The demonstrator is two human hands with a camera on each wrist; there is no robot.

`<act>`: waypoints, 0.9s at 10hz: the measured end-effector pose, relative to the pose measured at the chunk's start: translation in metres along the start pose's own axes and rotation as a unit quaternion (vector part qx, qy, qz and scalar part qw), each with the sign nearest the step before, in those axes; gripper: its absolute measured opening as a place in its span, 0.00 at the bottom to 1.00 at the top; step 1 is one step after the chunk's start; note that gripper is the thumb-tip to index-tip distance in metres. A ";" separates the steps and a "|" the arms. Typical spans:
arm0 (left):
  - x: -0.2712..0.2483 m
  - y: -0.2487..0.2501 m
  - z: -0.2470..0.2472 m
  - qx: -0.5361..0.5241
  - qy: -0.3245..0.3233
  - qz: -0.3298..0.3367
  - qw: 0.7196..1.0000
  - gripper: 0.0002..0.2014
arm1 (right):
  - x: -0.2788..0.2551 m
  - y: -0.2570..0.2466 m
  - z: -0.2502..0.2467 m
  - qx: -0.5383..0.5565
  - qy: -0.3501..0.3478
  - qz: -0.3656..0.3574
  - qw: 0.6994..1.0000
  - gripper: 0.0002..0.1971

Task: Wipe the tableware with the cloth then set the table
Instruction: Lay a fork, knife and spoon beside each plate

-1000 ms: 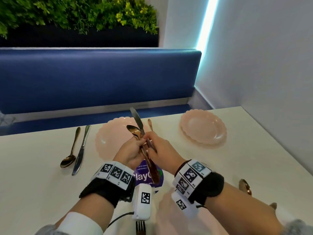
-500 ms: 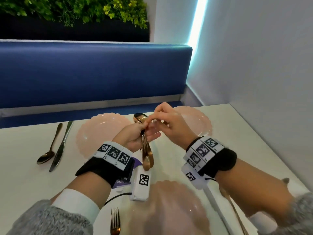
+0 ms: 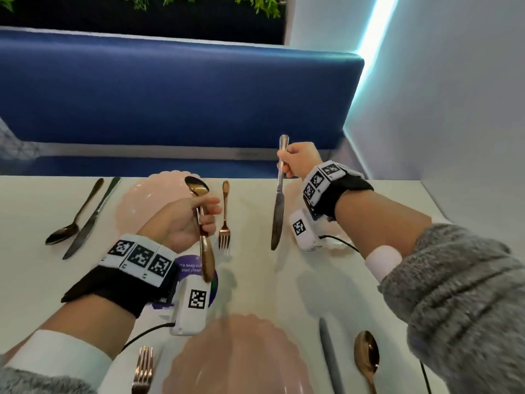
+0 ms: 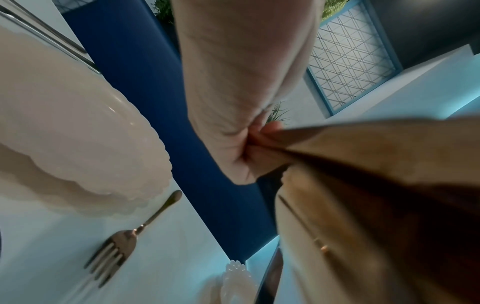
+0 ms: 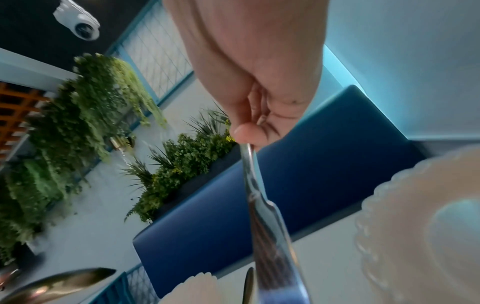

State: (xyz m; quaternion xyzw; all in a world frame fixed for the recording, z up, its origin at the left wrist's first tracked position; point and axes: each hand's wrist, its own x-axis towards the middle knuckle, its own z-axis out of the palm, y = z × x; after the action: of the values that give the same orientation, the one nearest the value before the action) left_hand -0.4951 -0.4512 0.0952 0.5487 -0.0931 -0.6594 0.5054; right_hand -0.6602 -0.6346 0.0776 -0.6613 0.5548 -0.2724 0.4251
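My left hand (image 3: 206, 217) grips a gold spoon (image 3: 202, 223) by its handle, bowl pointing away, above the middle of the white table (image 3: 34, 280). In the left wrist view the spoon handle (image 4: 363, 164) fills the right side as a blur. My right hand (image 3: 284, 163) pinches a silver knife (image 3: 277, 211) by the handle, and the blade hangs down toward the table. The right wrist view shows the thumb on the knife (image 5: 262, 205). A purple printed packet (image 3: 190, 268) lies partly hidden under my left wrist.
A gold fork (image 3: 224, 223) lies between my hands. Pink scalloped plates sit far middle (image 3: 147, 194), far right (image 3: 294, 191) and near me (image 3: 235, 356). A spoon (image 3: 71, 220) and knife (image 3: 91, 220) lie far left. A fork (image 3: 143, 368), knife (image 3: 329, 354) and spoon (image 3: 366, 356) flank the near plate.
The hands were together over the cutlery bundle. Now they are apart: the right hand has carried the knife off to the right, while the left keeps the spoon.
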 end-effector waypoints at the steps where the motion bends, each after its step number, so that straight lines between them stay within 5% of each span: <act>1: 0.007 0.002 -0.012 -0.003 0.001 0.002 1.000 0.10 | 0.018 0.015 0.023 -0.090 -0.056 0.042 0.994 0.16; 4: 0.036 0.013 -0.035 0.025 0.005 0.003 1.000 0.10 | 0.031 0.041 0.065 -0.152 -0.136 0.117 0.972 0.15; 8: 0.047 0.018 -0.037 0.013 -0.005 -0.004 1.000 0.10 | 0.036 0.045 0.074 -0.314 -0.105 0.088 0.939 0.20; 9: 0.049 0.019 -0.036 0.003 -0.010 -0.007 1.000 0.11 | 0.034 0.037 0.076 -0.392 -0.121 0.090 0.908 0.16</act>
State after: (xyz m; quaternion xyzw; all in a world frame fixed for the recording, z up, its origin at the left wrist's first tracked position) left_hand -0.4499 -0.4821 0.0636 0.5444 -0.0961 -0.6679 0.4983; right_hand -0.6069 -0.6488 0.0044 -0.7500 0.6182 0.0880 0.2184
